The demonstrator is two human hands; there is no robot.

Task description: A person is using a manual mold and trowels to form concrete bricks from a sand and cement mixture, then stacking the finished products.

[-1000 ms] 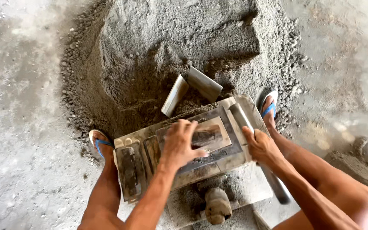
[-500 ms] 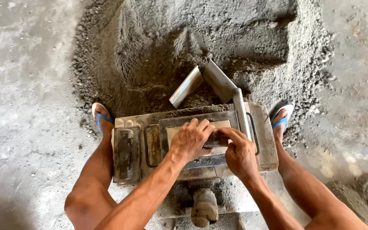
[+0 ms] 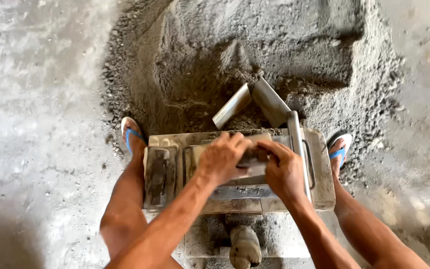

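Note:
A grey metal block mould (image 3: 319, 189) caked with cement sits on the floor between my feet. My left hand (image 3: 222, 157) and my right hand (image 3: 282, 172) meet over its middle cavity, both gripping a flat pale plate (image 3: 252, 169) that lies in the mould. My fingers hide most of the plate. A metal scoop with a long handle (image 3: 297, 139) rests across the mould's right side, its blade in the sand. A dark cement-coated insert (image 3: 158, 174) fills the mould's left compartment.
A large heap of damp grey sand and gravel (image 3: 255, 50) rises just behind the mould. My feet in blue-strapped sandals (image 3: 130, 132) flank it. A rounded cement-crusted handle (image 3: 245, 244) sticks out below the mould. Bare concrete floor (image 3: 36, 124) lies to the left.
My right hand has come in from the mould's right edge to join the left at the centre. The view has shifted, so the mould now sits square and lower in the frame.

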